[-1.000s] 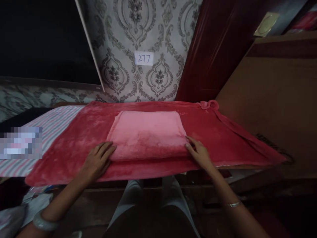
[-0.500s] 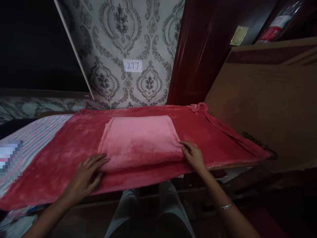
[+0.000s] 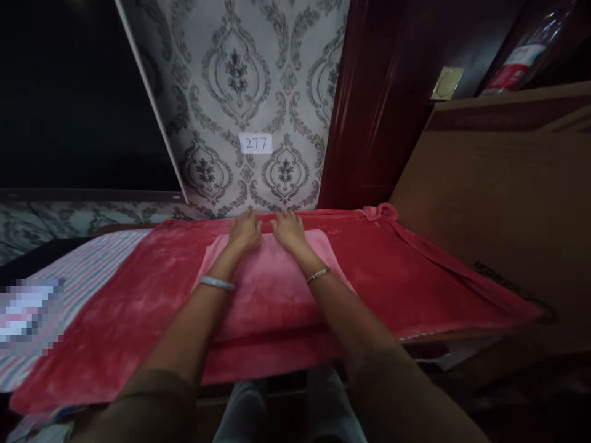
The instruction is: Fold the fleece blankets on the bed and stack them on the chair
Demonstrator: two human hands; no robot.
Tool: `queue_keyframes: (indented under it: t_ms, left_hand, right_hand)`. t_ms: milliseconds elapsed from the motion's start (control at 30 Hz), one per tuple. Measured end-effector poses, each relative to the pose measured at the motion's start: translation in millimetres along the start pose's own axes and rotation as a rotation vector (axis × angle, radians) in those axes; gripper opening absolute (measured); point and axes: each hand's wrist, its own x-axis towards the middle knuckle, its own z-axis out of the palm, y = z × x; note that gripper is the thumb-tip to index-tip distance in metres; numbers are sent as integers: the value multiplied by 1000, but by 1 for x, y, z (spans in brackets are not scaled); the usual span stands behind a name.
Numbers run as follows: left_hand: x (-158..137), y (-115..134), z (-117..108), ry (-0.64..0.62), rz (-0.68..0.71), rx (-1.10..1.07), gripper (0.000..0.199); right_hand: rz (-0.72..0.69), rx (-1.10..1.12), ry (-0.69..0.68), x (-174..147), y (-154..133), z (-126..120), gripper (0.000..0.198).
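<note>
A folded pink plush cloth (image 3: 272, 277) lies on a red plush blanket (image 3: 388, 277) that covers the table. Both my arms stretch forward across the folded cloth. At its far edge, my left hand (image 3: 246, 231) lies palm down, fingers reaching onto the blanket. Just to the right, my right hand (image 3: 289, 229) rests in the same way with its fingers apart. Neither hand visibly grips the fabric, though the fingertips are partly blurred. My forearms hide parts of the pink cloth's sides.
A striped cloth (image 3: 96, 255) lies to the left, near a dark screen (image 3: 83, 98). On the right stands a large cardboard box (image 3: 498, 197) with a bottle (image 3: 517, 67) behind its top. Patterned wallpaper with a paper label (image 3: 255, 143) rises behind the table.
Both hands have moved forward from the folded cloth's near left and right sides to its far edge, coming close together. The view has shifted slightly.
</note>
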Motion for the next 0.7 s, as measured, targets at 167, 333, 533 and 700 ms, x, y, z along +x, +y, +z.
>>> queue_keyframes:
  t_ms: [167,333,533,700]
  left_hand:
    - [-32,-14,61,-136,-139,91,43]
    - [-34,-19,76,-232,-186,190,52]
    - [-32,-19,74,-214,-207,161,52]
    - [-31,-22,65,-200,-293,208,51]
  right_hand:
    - [38,-62,-99,-24,44,56,47]
    - [65,-88,-88,-21,53,71,47]
    - [44,-98,-92,-19,54,70,48]
    - [117,-163,-59,-22,63,61,49]
